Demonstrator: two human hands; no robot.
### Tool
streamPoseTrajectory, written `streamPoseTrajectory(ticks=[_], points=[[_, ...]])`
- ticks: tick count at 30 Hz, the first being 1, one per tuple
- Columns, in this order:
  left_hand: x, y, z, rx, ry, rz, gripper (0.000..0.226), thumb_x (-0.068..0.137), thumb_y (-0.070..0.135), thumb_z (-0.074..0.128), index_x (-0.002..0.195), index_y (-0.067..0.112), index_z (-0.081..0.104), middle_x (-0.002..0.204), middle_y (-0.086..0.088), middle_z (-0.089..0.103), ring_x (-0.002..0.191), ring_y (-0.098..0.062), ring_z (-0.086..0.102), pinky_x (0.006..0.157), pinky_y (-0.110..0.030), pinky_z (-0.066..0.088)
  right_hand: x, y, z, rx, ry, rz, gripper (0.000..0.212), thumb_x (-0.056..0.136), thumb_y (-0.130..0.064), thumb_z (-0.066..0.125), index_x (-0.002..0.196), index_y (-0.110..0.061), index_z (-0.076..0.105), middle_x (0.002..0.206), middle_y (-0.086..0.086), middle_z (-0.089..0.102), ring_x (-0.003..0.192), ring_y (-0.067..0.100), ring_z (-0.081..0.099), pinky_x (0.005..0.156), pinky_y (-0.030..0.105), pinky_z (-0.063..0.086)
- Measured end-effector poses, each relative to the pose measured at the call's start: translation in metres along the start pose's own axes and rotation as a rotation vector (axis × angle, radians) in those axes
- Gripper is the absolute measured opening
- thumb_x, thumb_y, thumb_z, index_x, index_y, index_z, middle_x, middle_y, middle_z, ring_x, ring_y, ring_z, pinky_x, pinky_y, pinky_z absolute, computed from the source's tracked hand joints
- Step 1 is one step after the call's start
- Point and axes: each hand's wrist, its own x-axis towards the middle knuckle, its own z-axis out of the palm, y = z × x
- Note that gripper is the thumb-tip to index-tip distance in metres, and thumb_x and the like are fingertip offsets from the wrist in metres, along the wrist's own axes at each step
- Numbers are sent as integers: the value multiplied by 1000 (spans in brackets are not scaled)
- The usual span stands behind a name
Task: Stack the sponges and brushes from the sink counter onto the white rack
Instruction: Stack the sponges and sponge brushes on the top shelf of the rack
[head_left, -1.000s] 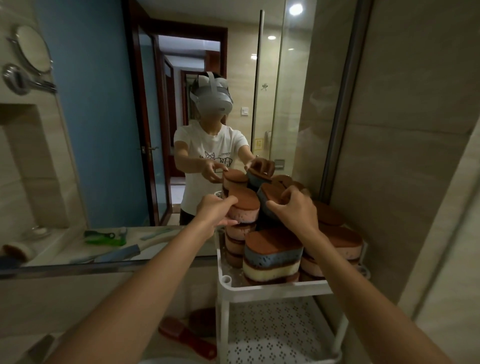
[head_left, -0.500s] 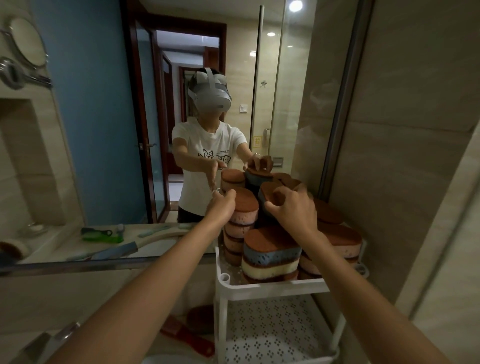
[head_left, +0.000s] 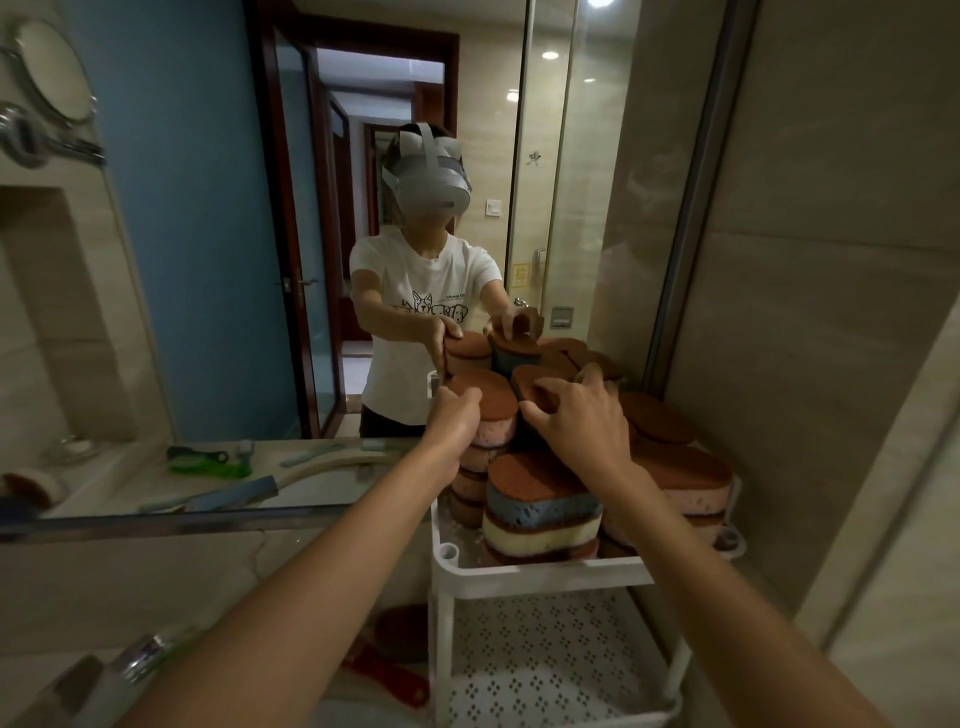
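The white rack (head_left: 540, 571) stands before the mirror, its top tray packed with stacked brown-topped sponges. A blue and cream pile (head_left: 540, 514) is at the front, with a pink stack (head_left: 493, 426) behind it on the left. My left hand (head_left: 457, 415) is curled at the left edge of the top pink sponge and pinches it. My right hand (head_left: 576, 421) grips a dark blue sponge (head_left: 530, 382) from above, fingers spread over its brown pad, at the top of the middle pile. More pink sponges (head_left: 680, 467) fill the right side of the tray.
A ledge under the mirror holds a green brush (head_left: 208, 462) and a blue-handled brush (head_left: 234, 493). A red brush (head_left: 384, 670) and a brown sponge (head_left: 405, 623) lie low by the rack. The perforated lower shelf (head_left: 545, 670) is bare. A tiled wall (head_left: 805, 364) closes the right side.
My left hand slid from the top of the pink sponge to its left edge and curled tighter. My right hand stayed on the blue sponge, pushing it slightly further in.
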Motion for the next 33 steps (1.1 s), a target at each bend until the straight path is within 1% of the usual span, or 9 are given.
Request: streamPoseTrajectory(ticks=[6, 14, 20, 26, 28, 29, 31, 32, 33], points=[[1, 1, 6, 32, 12, 11, 51, 96, 26, 36, 143, 7, 24, 144, -16, 39, 130, -31, 42, 108, -46, 36, -3, 2, -3, -15, -2, -8, 43, 88, -47, 53, 126, -27, 56, 128, 15, 41, 117, 38, 41, 85, 42, 47], [2, -1, 9, 43, 74, 24, 46, 96, 20, 37, 138, 4, 29, 138, -19, 45, 123, -33, 47, 104, -46, 40, -7, 4, 0, -127, -83, -91, 40, 97, -45, 31, 132, -33, 47, 139, 15, 32, 123, 38, 33, 93, 45, 39], [-3, 4, 13, 62, 95, 11, 52, 96, 19, 35, 145, 10, 19, 140, -17, 43, 120, -32, 49, 100, -42, 43, -9, 1, -3, -247, -101, -157, 41, 98, -42, 29, 130, -26, 49, 142, 13, 32, 132, 32, 23, 100, 47, 31], [-13, 12, 7, 40, 77, -64, 57, 95, 33, 34, 145, 10, 18, 142, -16, 41, 125, -33, 44, 105, -45, 38, -7, -7, -12, -245, -198, -138, 43, 99, -38, 25, 131, -20, 48, 143, 13, 32, 133, 34, 23, 107, 49, 25], [-16, 17, 2, 32, 94, -50, 54, 95, 35, 32, 141, 9, 27, 135, -16, 48, 115, -29, 50, 96, -42, 43, -12, -13, -15, -189, -147, -130, 42, 99, -36, 27, 126, -16, 53, 140, 14, 36, 131, 35, 27, 106, 48, 26], [-18, 20, -2, 48, 110, -21, 49, 96, 34, 31, 139, 9, 32, 126, -15, 54, 101, -25, 54, 82, -37, 46, -16, -18, -17, -153, -94, -133, 40, 98, -34, 30, 123, -14, 55, 139, 15, 37, 130, 35, 28, 106, 48, 27], [-22, 23, -13, 140, 167, 74, 42, 97, 28, 30, 133, 9, 40, 94, -5, 56, 72, -13, 48, 57, -27, 35, -26, -28, -17, -72, 11, -174, 36, 96, -27, 38, 126, -9, 50, 142, 18, 33, 131, 37, 27, 107, 46, 29], [-25, 25, -23, 204, 206, 142, 37, 98, 25, 31, 129, 10, 45, 86, 0, 53, 67, -9, 44, 54, -24, 31, -33, -35, -17, -19, 46, -215, 38, 94, -22, 42, 129, -8, 46, 144, 19, 30, 132, 37, 26, 107, 45, 29], [-28, 27, -34, 270, 245, 222, 34, 97, 23, 32, 123, 11, 51, 88, 2, 55, 67, -6, 44, 54, -22, 32, -40, -42, -16, 42, 66, -262, 40, 92, -18, 45, 131, -7, 44, 144, 20, 29, 132, 37, 27, 107, 43, 31]])
